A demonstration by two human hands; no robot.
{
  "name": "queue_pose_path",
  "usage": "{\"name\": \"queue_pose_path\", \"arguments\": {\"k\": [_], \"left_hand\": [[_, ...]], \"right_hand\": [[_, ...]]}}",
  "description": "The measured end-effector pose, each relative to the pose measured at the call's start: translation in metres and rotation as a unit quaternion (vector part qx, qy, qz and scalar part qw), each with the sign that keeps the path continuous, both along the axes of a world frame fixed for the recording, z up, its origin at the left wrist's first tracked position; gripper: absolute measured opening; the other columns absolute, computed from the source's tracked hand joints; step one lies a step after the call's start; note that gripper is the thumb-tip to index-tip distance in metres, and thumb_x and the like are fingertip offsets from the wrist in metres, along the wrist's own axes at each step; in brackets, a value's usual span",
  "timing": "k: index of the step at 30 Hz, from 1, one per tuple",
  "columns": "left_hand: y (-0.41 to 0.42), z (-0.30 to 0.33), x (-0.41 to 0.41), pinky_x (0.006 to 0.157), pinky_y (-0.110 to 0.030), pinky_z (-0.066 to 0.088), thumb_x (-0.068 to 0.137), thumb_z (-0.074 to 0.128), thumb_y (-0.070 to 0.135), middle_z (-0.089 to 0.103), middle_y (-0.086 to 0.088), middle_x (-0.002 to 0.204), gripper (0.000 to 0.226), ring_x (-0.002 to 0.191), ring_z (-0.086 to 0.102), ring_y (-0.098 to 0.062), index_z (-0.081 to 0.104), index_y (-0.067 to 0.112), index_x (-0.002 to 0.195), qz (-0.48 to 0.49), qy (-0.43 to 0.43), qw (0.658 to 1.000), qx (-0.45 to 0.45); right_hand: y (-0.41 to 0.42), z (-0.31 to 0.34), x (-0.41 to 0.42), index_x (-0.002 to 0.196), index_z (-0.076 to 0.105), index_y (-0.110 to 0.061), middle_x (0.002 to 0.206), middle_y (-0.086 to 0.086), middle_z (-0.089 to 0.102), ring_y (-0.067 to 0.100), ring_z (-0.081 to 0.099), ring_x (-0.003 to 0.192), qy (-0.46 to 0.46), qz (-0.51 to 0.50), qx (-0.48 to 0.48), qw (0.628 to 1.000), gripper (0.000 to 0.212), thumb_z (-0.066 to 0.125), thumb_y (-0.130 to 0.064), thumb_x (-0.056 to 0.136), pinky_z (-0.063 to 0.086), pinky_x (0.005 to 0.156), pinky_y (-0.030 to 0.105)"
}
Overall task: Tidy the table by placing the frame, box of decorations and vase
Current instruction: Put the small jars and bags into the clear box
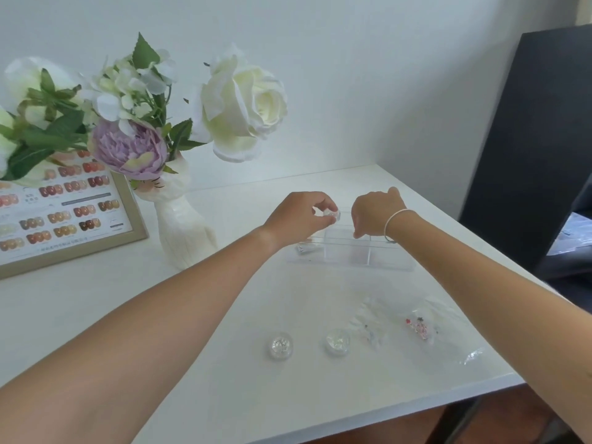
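Box of decorations, clear plastic with dividers, sits at about one o'clock from the middle of the white bench, and both hands are over it. Left hand is pinched shut on a small clear jar, held just above the box's far left corner. Right hand is curled at the far rim, fingertips down on the raised clear lid edge by the look of it; whether it truly grips the lid I cannot tell. The sensible play, as I read it: keep that lid steady with the right and lower the jar straight into an open compartment, releasing only once it rests on the floor of the box. Two more little jars wait at six o'clock, with clear packets of tiny pieces beside them at five. Over at nine o'clock stands the white vase with its flowers, touching or nearly touching the frame leaning at the wall. Watch the elbows near that vase.
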State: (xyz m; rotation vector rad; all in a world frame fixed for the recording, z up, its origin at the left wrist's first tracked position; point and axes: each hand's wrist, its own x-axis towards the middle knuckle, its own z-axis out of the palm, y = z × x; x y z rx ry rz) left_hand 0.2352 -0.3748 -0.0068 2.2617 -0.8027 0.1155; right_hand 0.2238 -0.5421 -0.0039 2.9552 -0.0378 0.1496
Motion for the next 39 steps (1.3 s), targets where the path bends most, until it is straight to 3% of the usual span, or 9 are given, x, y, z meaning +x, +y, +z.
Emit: {"name": "queue_pose_path", "arguments": {"k": [4,6,12,16,20,23,28,39], "left_hand": [[-0.007,-0.005,0.009,0.077,-0.026,0.045,0.083,0.063,0.028,0.062,0.01,0.097,0.011,0.078,0.052,-0.004,0.066,0.025,0.093,-0.001,-0.015,0.999,0.047],[-0.01,-0.004,0.012,0.077,-0.028,0.047,0.083,0.063,0.028,0.063,0.007,0.101,0.012,0.08,0.054,-0.009,0.066,0.025,0.094,0.003,-0.017,0.998,0.058],[-0.021,0.002,0.019,0.077,-0.026,0.042,0.083,0.063,0.028,0.064,0.003,0.106,0.015,0.078,0.051,-0.004,0.067,0.021,0.095,0.001,-0.025,0.995,0.094],[-0.03,0.006,0.018,0.087,-0.032,0.046,0.083,0.062,0.025,0.064,0.0,0.109,0.017,0.096,0.056,-0.016,0.066,0.018,0.098,0.002,-0.031,0.988,0.153],[-0.039,0.006,0.02,0.084,-0.03,0.041,0.082,0.061,0.021,0.063,0.001,0.111,0.018,0.105,0.054,-0.018,0.066,0.017,0.099,0.009,-0.049,0.976,0.214],[-0.046,0.003,0.021,0.079,-0.029,0.04,0.081,0.061,0.02,0.063,0.001,0.11,0.017,0.104,0.054,-0.019,0.065,0.016,0.098,0.01,-0.058,0.964,0.26],[-0.052,0.004,0.023,0.068,-0.027,0.036,0.08,0.063,0.019,0.053,0.005,0.09,0.016,0.085,0.05,-0.016,0.064,0.016,0.095,0.012,-0.047,0.956,0.289],[-0.048,0.009,0.02,0.079,-0.031,0.044,0.083,0.061,0.024,0.063,0.002,0.111,0.017,0.104,0.057,-0.019,0.066,0.017,0.098,0.006,-0.082,0.953,0.292]], "right_hand": [[-0.001,0.002,-0.005,0.09,0.065,-0.019,0.082,-0.001,0.06,0.023,0.055,0.084,-0.01,0.006,-0.012,1.0,0.018,0.062,-0.032,0.078,0.026,0.084,0.037],[-0.005,0.003,-0.009,0.091,0.066,-0.021,0.093,-0.001,0.065,0.023,0.056,0.094,-0.039,0.022,0.002,0.999,0.017,0.059,-0.032,0.081,0.027,0.084,0.036],[-0.023,0.011,-0.031,0.09,0.066,-0.027,0.108,-0.009,0.065,0.018,0.053,0.104,-0.113,0.047,0.162,0.979,0.014,0.054,-0.035,0.086,0.03,0.09,0.035],[-0.034,0.008,-0.041,0.091,0.066,-0.027,0.102,-0.01,0.066,0.011,0.051,0.088,-0.132,0.055,0.236,0.961,0.014,0.055,-0.033,0.085,0.033,0.088,0.033],[-0.039,0.004,-0.047,0.086,0.066,-0.03,0.089,-0.014,0.063,0.007,0.049,0.079,-0.154,0.06,0.282,0.945,0.009,0.057,-0.032,0.084,0.032,0.083,0.029],[-0.04,0.002,-0.051,0.084,0.065,-0.031,0.083,-0.016,0.061,0.007,0.05,0.078,-0.154,0.065,0.295,0.941,0.007,0.058,-0.031,0.083,0.032,0.08,0.028],[-0.037,-0.001,-0.053,0.086,0.063,-0.032,0.081,-0.018,0.059,0.007,0.05,0.077,-0.144,0.075,0.3,0.94,0.006,0.058,-0.032,0.083,0.03,0.08,0.027],[-0.023,-0.002,-0.067,0.088,0.066,-0.031,0.081,-0.016,0.06,0.009,0.05,0.079,-0.133,0.093,0.297,0.941,0.009,0.059,-0.031,0.084,0.034,0.082,0.029]]}}
